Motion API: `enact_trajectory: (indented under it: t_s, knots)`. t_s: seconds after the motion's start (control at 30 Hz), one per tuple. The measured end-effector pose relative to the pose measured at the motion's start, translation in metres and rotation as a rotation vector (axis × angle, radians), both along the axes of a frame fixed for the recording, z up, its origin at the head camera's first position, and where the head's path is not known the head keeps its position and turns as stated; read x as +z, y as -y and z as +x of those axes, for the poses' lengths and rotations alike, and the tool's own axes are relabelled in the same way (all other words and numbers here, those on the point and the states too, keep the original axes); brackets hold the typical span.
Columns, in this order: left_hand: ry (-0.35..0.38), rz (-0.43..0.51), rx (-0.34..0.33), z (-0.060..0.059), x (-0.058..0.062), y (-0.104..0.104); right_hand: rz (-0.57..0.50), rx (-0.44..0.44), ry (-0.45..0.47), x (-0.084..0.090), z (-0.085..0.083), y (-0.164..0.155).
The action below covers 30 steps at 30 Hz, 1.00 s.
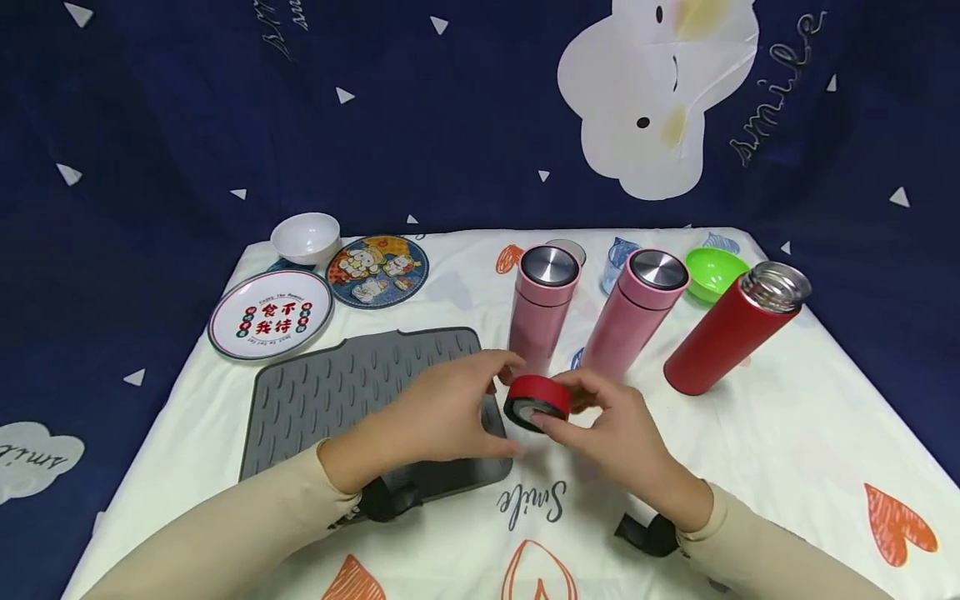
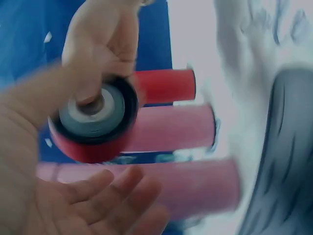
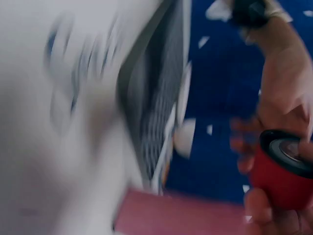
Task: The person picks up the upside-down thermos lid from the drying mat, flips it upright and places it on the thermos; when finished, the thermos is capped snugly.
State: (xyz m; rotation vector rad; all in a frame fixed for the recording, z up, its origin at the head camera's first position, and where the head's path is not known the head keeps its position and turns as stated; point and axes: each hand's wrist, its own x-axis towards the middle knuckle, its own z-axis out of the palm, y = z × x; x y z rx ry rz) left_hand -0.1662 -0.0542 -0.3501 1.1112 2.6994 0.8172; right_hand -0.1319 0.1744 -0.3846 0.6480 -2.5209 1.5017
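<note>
Head view: "Smile" printed on the surface [image 1: 787,433] just below the hands. Right hand [image 1: 626,437] curled round a red lid [image 1: 537,400], pinching it above the surface; left hand [image 1: 442,412] relaxed, fingers touching its left side. Beyond the hands: two pink flasks [image 1: 542,304], capless red flask [image 1: 731,329]. Left: grey mat [image 1: 337,392], plate [image 1: 270,315] with Chinese characters.

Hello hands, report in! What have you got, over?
Right hand grips the red lid, underside showing. Left hand open beside it, fingers touching. Red flask stands uncapped. Nothing between them.
</note>
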Motion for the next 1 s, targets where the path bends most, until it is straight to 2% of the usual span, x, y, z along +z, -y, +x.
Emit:
enact_trajectory:
  t_s: [0.1,0.17,0.2,0.27,0.33,0.47,0.6,0.67,0.7,0.8,0.87,0.9,0.93,1.0]
  knots:
    - [0.271,0.211,0.006,-0.004,-0.009,0.004,0.099,0.075,-0.462,-0.001,-0.009,-0.003]
    - [0.349,0.353,-0.016,-0.005,-0.015,0.004,0.12,0.135,-0.704,-0.002,-0.014,-0.002]
    - [0.353,0.415,-0.031,-0.005,-0.018,0.004,0.128,0.149,-0.793,-0.002,-0.016,0.0]
    - [0.303,0.493,-0.051,-0.004,-0.021,0.003,0.128,0.147,-0.922,-0.002,-0.018,0.002]
    - [0.243,0.527,-0.065,-0.003,-0.023,0.001,0.116,0.137,-0.976,-0.002,-0.019,0.003]
    - [0.179,0.539,-0.081,-0.003,-0.023,-0.003,0.115,0.128,-0.98,0.002,-0.018,0.001]
    - [0.159,0.553,-0.067,-0.006,-0.022,-0.003,0.084,0.113,-0.975,0.012,-0.016,-0.009]
    - [0.156,0.557,-0.055,-0.008,-0.022,0.0,0.013,0.014,-1.019,0.016,-0.017,-0.018]
    - [0.159,0.558,-0.048,-0.009,-0.022,0.001,-0.05,-0.062,-1.04,0.018,-0.018,-0.025]
    - [0.168,0.562,-0.016,-0.011,-0.021,0.008,-0.247,-0.344,-1.055,0.02,-0.025,-0.056]
    - [0.167,0.569,0.004,-0.012,-0.02,0.014,-0.386,-0.488,-0.946,0.02,-0.027,-0.083]
    - [0.163,0.573,0.018,-0.013,-0.02,0.017,-0.437,-0.521,-0.865,0.018,-0.029,-0.098]
    - [0.156,0.578,0.031,-0.013,-0.019,0.02,-0.466,-0.548,-0.761,0.014,-0.03,-0.112]
    - [0.143,0.588,0.046,-0.015,-0.017,0.026,-0.464,-0.577,-0.482,0.005,-0.031,-0.139]
